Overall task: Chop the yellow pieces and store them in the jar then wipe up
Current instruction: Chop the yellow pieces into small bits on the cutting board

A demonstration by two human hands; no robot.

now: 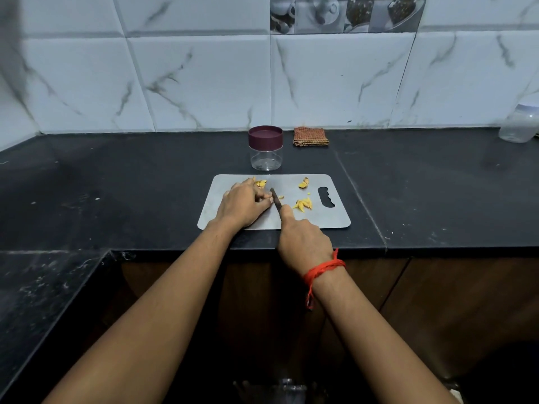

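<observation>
A grey cutting board [326, 220] lies on the black counter. Yellow pieces sit on it in small heaps: one by my left fingers [260, 183], one at the back right [304, 184], one near the knife [304, 204]. My left hand [242, 207] presses down on the board, fingers curled on a piece next to the blade. My right hand [303, 243] grips a dark knife [276, 201], blade down on the board beside my left fingertips. Behind the board stands a clear jar [266, 157] with a maroon lid on it, and a folded checked cloth [311, 136].
A white tiled wall rises behind the counter. At the far right edge stands a clear plastic container [519, 126]. The counter's front edge [437, 248] runs just below the board, with a lower counter section at the left and brown cabinets underneath.
</observation>
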